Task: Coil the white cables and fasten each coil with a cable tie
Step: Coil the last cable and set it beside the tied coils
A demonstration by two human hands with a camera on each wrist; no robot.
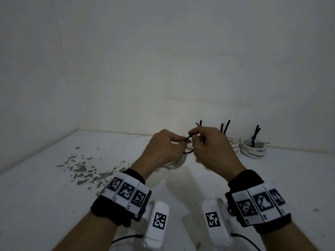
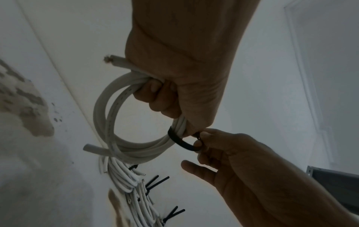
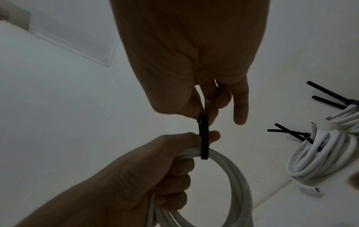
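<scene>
**Black tie going round coil number four (I think)**

White cable coil (image 2: 108, 116) is bunched in my left hand (image 1: 163, 147), fingers curled tight round the loops, held up just off the table (image 1: 45, 196) about mid-scene. My right hand (image 1: 210, 147) is pinching the black cable tie (image 2: 182, 142) between thumb and forefinger, little finger sticking out loose. The tie already loops under the bundle right next to my left fingertips, so I'd call this the fastening step, not coiling.

Next move, as I see it: get the tail into the head and pull it snug without letting the loops spring apart. Needs a steady left grip.

What I can't make out: whether the tail is threaded yet. My own fingers cover the tie's head in every view, and both wrist views are pretty dark.

Far right by the wall sit the finished coils (image 1: 253, 147), ties poking up. The nearest of them is partly behind my hands, so the count is fuzzy.
</scene>
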